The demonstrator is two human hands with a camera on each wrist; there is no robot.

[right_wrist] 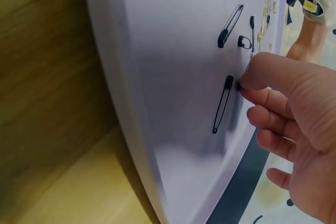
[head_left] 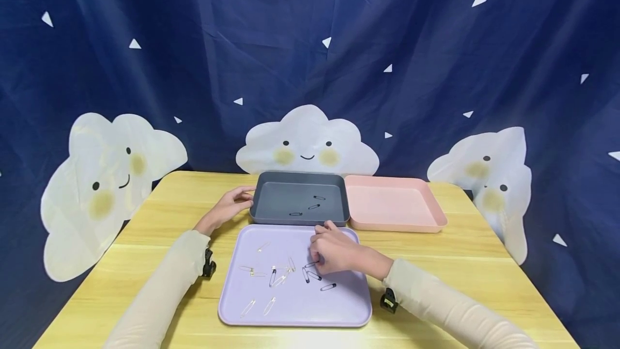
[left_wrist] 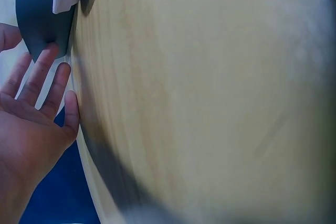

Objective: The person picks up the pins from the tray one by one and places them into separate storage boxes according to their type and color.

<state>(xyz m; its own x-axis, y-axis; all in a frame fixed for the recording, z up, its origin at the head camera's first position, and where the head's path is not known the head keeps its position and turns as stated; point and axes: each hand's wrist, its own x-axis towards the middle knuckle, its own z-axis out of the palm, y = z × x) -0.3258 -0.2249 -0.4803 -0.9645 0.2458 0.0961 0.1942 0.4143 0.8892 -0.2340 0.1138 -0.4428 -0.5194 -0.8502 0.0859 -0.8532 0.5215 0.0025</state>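
A lilac tray [head_left: 295, 314] carries several gold safety pins [head_left: 269, 306] on its left half and several black safety pins [head_left: 328, 287] toward its right. Over its right side, my right hand [head_left: 334, 249] pinches a black safety pin [right_wrist: 239, 86] between thumb and index fingertip; only a dark end of it shows, and the other fingers curl loosely. My left hand [head_left: 229, 208] has its fingers spread, fingertips at the left wall of a dark grey tray [head_left: 300, 178]. In that grey tray lie three black safety pins [head_left: 314, 207].
Right of the grey tray, side by side with it, stands a pink tray [head_left: 392, 203]. All three trays are on a light wooden table [head_left: 184, 295]. A dark blue curtain [head_left: 300, 58] with cloud prints hangs behind the table's far edge.
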